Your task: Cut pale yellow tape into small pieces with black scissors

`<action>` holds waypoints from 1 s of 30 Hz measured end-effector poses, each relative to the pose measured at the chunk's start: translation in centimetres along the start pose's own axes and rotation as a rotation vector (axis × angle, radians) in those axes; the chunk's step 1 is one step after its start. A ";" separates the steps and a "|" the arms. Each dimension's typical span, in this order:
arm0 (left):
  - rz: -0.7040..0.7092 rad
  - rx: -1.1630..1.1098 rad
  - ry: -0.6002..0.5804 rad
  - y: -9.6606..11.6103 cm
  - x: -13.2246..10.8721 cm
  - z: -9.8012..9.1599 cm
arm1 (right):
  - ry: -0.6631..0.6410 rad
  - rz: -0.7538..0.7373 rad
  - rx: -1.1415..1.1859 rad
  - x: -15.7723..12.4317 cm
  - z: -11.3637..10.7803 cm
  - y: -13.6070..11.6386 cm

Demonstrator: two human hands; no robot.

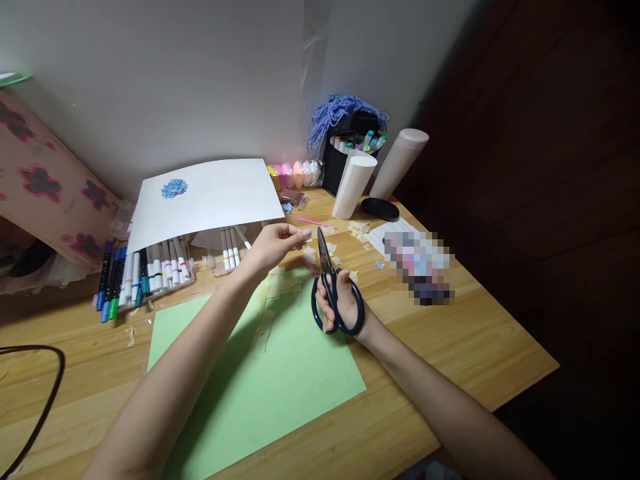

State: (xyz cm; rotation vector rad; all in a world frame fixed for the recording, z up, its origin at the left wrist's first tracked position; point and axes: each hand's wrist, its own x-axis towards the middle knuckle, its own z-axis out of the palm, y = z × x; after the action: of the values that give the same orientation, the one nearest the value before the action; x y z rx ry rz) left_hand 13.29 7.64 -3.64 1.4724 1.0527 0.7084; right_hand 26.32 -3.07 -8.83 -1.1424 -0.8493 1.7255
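My right hand [341,303] grips a pair of scissors [327,257] with dark blue handles, its fingers through the loops and the blades pointing up and away. The blades look nearly closed. Just left of their tips, my left hand [277,243] is pinched shut; whatever lies between thumb and fingers is too small to make out. Beneath both hands lies a green sheet of paper [280,393] with pale pieces stuck on its upper part. Small cream-coloured scraps [333,250] lie around the scissors, and a thin pink strip [315,222] rests behind them.
A white sheet [220,200] with a blue patch lies over several markers [170,263] at the back left. Behind stand a black pen holder [335,160] topped with blue yarn and two pale containers [355,183]. A blurred item [417,267] lies right; a black cable [55,380] curves left.
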 end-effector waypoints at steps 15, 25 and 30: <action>0.070 0.730 -0.029 -0.3 0.1 -2.6 | -0.212 0.203 0.472 -0.8 -0.7 -2.9; 0.043 1.126 -0.332 -0.1 -0.4 -4.2 | -0.140 0.095 0.370 -1.5 0.1 -3.7; 0.008 1.171 -0.291 -0.9 0.0 -3.4 | -0.147 0.105 0.338 -1.6 0.3 -3.8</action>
State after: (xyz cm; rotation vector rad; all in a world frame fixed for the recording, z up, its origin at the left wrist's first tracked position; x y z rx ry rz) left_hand 10.10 9.06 -3.90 2.4542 1.2846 -0.2314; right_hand 27.49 -3.11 -4.84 -0.8548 -0.5617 1.9696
